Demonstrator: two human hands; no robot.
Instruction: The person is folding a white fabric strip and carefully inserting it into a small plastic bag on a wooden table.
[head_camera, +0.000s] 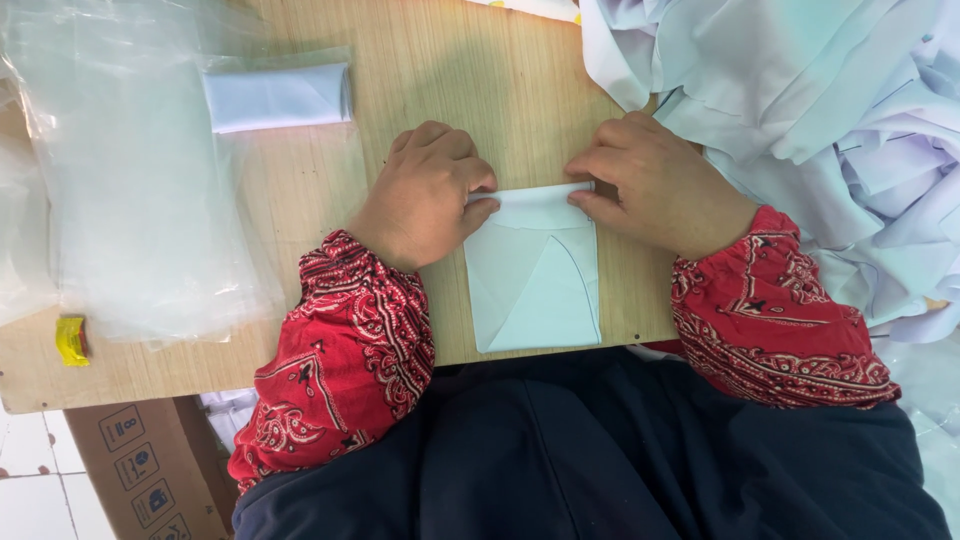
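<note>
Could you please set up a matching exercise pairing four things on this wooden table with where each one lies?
Things:
1. white cloth piece
2. folded white cloth
3. yellow object
4. heap of white cloth

Places:
A. at the table's left edge, beside the clear plastic bags
B. piled at the right, past the right hand
C. between both hands, its top edge pinched by the left hand too
D. inside a clear bag at the upper left

Pairs: 1-C, 2-D, 3-A, 4-B
</note>
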